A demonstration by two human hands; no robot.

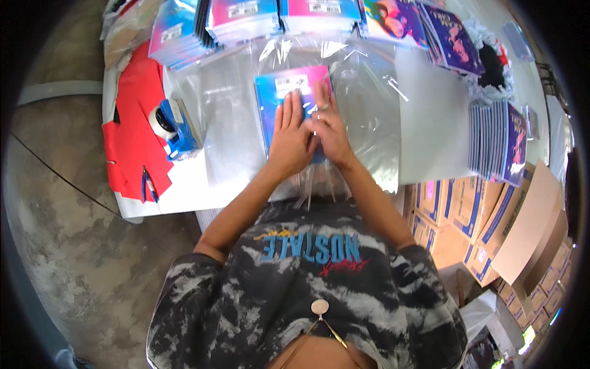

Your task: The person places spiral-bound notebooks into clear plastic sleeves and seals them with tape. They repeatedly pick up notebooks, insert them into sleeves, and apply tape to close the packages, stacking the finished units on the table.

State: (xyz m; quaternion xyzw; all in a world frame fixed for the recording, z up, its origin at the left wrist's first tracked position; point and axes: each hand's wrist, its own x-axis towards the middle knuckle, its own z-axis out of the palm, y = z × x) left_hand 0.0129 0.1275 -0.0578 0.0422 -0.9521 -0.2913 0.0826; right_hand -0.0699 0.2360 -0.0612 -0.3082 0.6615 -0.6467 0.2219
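Observation:
A thin blue-and-pink notebook or booklet [265,101] with a white barcode label lies in front of me on clear plastic film [369,117]. My left hand [290,146] presses on its cover, fingers stretched out just below the label. Beside it, my right hand [334,138] rests on the right part of the cover with fingers extended and a ring showing. The two hands meet near the thumbs. Loose plastic wrinkles around the booklet and hangs over the table's front edge. Neither hand visibly grips anything, though glare blurs the right fingertips.
Stacks of similar blue-pink booklets [243,18] line the table's far side. Purple booklets [452,40] lie far right, with another stack [491,138] nearer. At left are a blue tape dispenser [181,140], red material [138,92] and pens [147,184]. Cardboard boxes [470,206] stand lower right.

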